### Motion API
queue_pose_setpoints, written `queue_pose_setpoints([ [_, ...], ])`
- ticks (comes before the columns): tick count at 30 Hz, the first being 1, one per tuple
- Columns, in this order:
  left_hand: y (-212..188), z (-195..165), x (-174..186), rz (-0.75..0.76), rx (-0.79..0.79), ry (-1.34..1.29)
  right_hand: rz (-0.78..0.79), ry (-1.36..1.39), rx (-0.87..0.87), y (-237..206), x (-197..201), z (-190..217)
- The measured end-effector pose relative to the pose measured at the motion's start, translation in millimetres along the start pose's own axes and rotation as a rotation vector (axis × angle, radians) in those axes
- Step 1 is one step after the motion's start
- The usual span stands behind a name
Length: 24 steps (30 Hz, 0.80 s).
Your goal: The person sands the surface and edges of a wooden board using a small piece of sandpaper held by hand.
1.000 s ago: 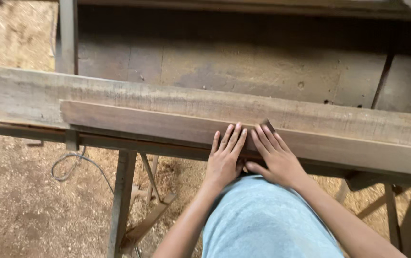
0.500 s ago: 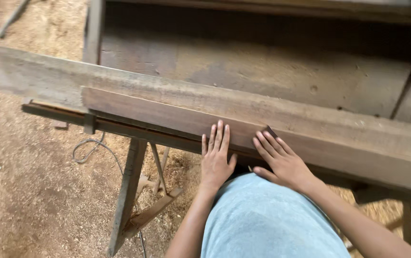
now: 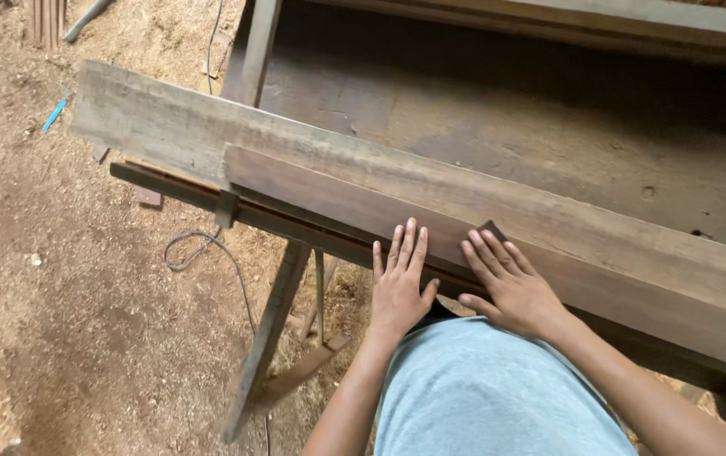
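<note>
Sawdust floor — hands flat on plank (image 3: 337,198) edge.

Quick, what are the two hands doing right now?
Left hand: open, flat on the reddish plank, gripping nothing.
Right hand: open, fingers spread flat on the same plank.

Sawdust floor (image 3: 59,338) beside a wooden workbench (image 3: 549,127).
A grey cord (image 3: 202,249) loops on the floor; a blue stick (image 3: 54,112) lies farther off.

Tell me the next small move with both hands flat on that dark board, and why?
Probably slide the dark board onward lengthwise: left hand and right hand lie flat on its near edge, gripping nothing, and it rests along the paler plank.
</note>
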<state>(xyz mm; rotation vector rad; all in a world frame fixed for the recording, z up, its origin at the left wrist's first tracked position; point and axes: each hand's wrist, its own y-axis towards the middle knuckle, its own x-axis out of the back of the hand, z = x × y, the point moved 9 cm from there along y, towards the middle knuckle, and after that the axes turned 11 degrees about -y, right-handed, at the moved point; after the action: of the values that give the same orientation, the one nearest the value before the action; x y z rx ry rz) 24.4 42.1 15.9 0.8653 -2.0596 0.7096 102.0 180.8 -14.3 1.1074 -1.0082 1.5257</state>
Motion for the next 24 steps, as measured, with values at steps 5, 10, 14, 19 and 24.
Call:
queue_pose_setpoints([
  [5,13.1,61.5,45.0,0.012,-0.037,-0.036,0.029,0.037,-0.03,101.9,-19.8,57.7],
  [10,11.5,141.5,105.1,0.011,-0.068,-0.076,0.065,-0.028,-0.104,128.5,-7.3,85.2],
  [14,25.0,195.2,136.0,-0.005,-0.051,-0.117,0.003,-0.015,-0.026,201.6,-7.9,133.1],
  [19,32.2,253.1,164.2,-0.054,0.076,0.154,0.176,-0.063,0.027,311.0,-38.0,197.0],
  [24,32.4,302.5,198.7,-0.16,0.196,-0.114,0.23,-0.018,0.024,297.7,-20.9,198.2],
])
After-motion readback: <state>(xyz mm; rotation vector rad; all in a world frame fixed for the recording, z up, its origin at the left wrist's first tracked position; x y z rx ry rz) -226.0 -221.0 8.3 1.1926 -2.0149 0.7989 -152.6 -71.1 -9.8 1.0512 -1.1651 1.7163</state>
